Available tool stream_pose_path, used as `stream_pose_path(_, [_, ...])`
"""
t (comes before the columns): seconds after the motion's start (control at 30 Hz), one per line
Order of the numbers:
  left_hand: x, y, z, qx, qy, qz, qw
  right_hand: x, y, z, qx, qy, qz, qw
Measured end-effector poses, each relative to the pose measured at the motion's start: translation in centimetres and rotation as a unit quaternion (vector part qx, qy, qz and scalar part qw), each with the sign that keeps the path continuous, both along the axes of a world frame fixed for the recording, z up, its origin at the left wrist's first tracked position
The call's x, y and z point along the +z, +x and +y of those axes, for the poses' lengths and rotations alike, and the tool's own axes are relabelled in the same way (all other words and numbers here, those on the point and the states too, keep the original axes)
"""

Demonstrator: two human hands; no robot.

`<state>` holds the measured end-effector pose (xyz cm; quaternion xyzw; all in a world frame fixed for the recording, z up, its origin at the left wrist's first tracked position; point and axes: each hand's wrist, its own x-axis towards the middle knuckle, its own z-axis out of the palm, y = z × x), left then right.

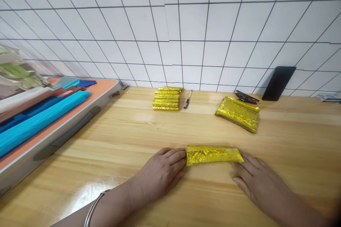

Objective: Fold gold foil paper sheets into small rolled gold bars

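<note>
A folded strip of shiny gold foil paper [214,154] lies crosswise on the wooden table, its right end slanting to a point. My left hand [166,168] rests at the strip's left end, fingers stretched out side by side with their tips against the edge. At the other end is my right hand [255,179], fingers extended and thumb apart, the fingertips touching the strip's right corner. Neither hand visibly pinches the paper. Farther back sits a stack of narrow gold foil rolls [166,100], and to the right a pile of flat gold foil sheets [238,114].
A pen [188,99] lies beside the rolls. Behind the sheets is a dark hair claw clip [246,97]. A black phone-like slab [279,83] leans against the tiled wall [191,21]. On the left, an orange-topped case [106,87] bears coloured rolls, including a turquoise roll [45,122].
</note>
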<state>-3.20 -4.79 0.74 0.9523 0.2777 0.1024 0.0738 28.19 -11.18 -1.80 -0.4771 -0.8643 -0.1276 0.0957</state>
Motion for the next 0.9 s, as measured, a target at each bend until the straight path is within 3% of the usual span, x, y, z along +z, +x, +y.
stream_pose_path(0.2, [0.5,0.1,-0.2,0.006,-0.021,-0.006,1.0,0.6,0.0,0.1,-0.005,-0.002,-0.001,1.0])
stream_pose_path(0.47, [2.4,2.3,-0.5,0.006,-0.024,0.02,0.999,1.7,-2.9,0.1,0.03,-0.018,-0.045,0.998])
stream_pose_path(0.9, [0.6,4.5,-1.7,-0.05,-0.043,0.071,0.995,0.7,-4.4,0.2,0.027,-0.056,-0.034,0.997])
